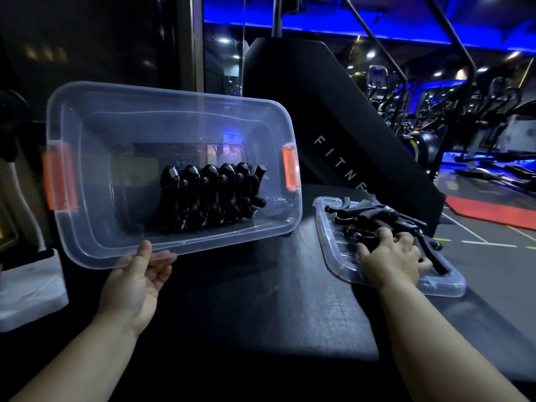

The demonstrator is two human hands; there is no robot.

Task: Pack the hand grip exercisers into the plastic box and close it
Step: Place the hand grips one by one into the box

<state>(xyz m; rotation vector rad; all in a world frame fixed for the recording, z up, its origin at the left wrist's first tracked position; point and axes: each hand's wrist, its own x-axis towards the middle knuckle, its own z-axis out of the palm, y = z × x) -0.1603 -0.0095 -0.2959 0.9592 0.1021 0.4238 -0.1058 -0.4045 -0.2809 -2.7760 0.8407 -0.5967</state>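
The tilted plastic box (174, 95) is pinched at its near rim by the left hand (139, 282). Right of the box, loose exercisers (377, 219) on the lid (446, 285) are clasped by the curled right hand (391, 259); stiff and snag-prone, they are judged best taken by the handles. Inside the box, a packed row (208, 195) is seen.

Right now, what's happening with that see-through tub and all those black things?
A person is packing. The left hand grips the near rim of the tilted clear plastic box with orange latches, where a row of black hand grip exercisers already stands. The right hand grasps more loose exercisers piled on the clear lid lying on the dark mat.
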